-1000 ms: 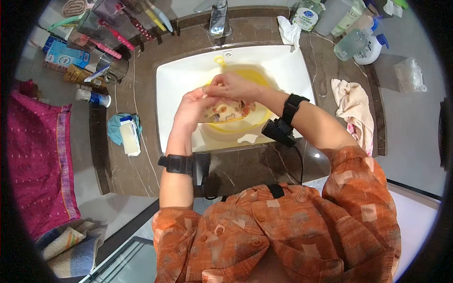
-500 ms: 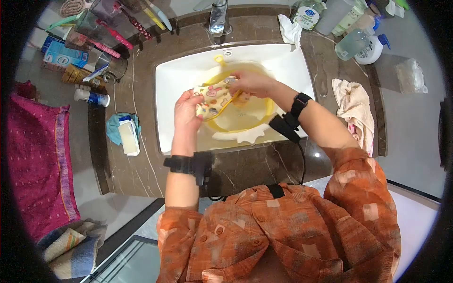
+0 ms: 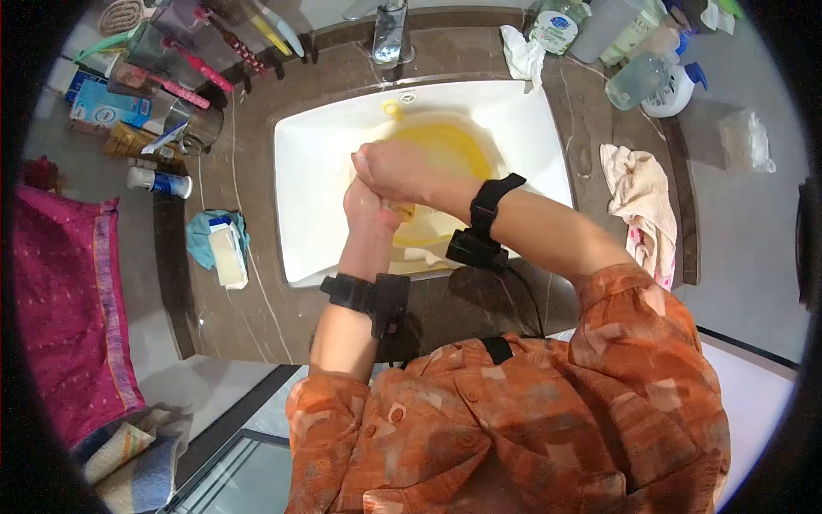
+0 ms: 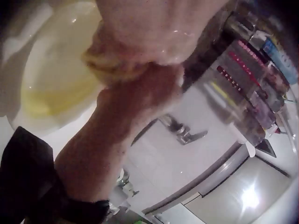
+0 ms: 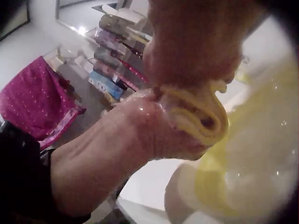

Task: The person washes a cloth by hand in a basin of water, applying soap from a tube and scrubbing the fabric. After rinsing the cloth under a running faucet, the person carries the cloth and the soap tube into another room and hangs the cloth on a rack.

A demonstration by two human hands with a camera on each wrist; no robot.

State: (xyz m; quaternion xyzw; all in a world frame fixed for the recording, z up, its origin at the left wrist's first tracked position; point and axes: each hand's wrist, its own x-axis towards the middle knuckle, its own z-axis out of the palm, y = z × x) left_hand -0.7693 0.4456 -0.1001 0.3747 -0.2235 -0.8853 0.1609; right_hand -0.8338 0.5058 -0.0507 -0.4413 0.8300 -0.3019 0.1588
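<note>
Both hands grip a wet, bunched cloth (image 5: 212, 116) with yellow edging over the sink. Its folded edge sticks out between the fists in the right wrist view; in the head view only a small yellowish bit of it shows. My right hand (image 3: 394, 167) is curled at the top, set against my left hand (image 3: 368, 206), which holds the cloth from below. Most of the cloth is hidden inside the fists. Beneath and to the right of them, a yellow-bottomed basin (image 3: 475, 150) with water stands in the white sink (image 3: 308, 163).
The faucet (image 3: 390, 38) rises behind the sink. Toothbrush cups (image 3: 197, 124) stand at the left, near a soap bar (image 3: 229, 257). Bottles (image 3: 638, 81) line the back right, and a beige towel (image 3: 638, 188) lies on the right counter.
The cloth was hanging spread between the hands half a second ago, its print showing. Now the hands have come together and it is bunched up in both fists, left of the basin's middle.
</note>
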